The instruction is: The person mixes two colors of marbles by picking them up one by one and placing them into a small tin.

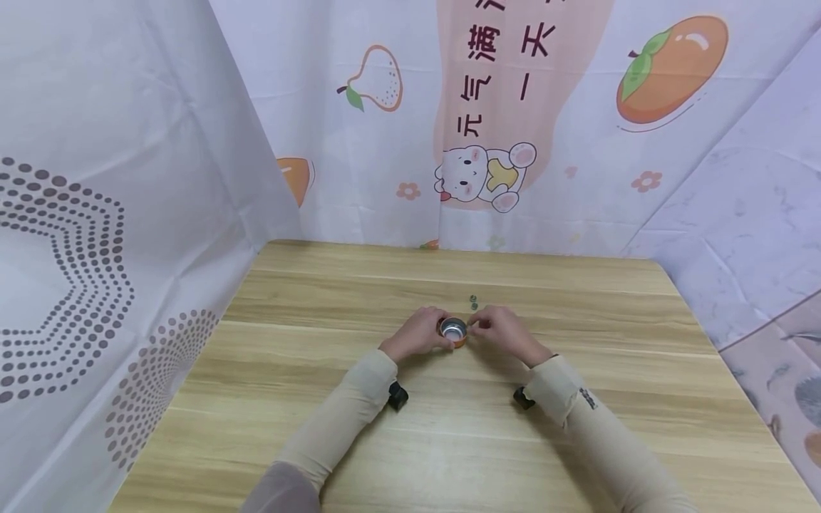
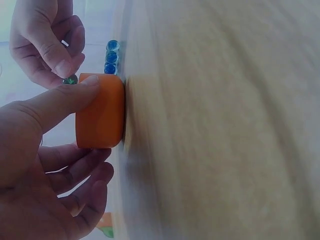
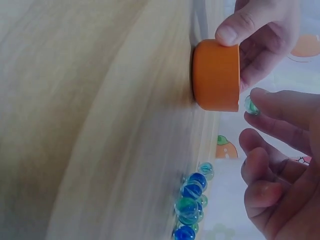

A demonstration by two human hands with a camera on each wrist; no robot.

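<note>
A small round orange cup (image 1: 454, 331) with a silvery inside stands upright on the table. My left hand (image 1: 420, 333) grips its side, thumb and fingers curled round the wall. Just right of the rim, my right hand (image 1: 504, 331) pinches a clear marble with a green swirl (image 3: 251, 105) between thumb and index finger. In the right wrist view that marble is beside the open mouth of the cup (image 3: 217, 77), near its edge. Several blue and green glass marbles (image 3: 191, 190) lie close together on the table; in the left wrist view some marbles (image 2: 112, 57) show beyond the cup.
The wooden table (image 1: 359, 278) reaches well out on both sides of the hands. A white printed curtain (image 1: 372, 142) hangs along its far edge, with more patterned cloth (image 1: 160, 142) at the left. A small black device (image 1: 398, 396) sits at the left wrist.
</note>
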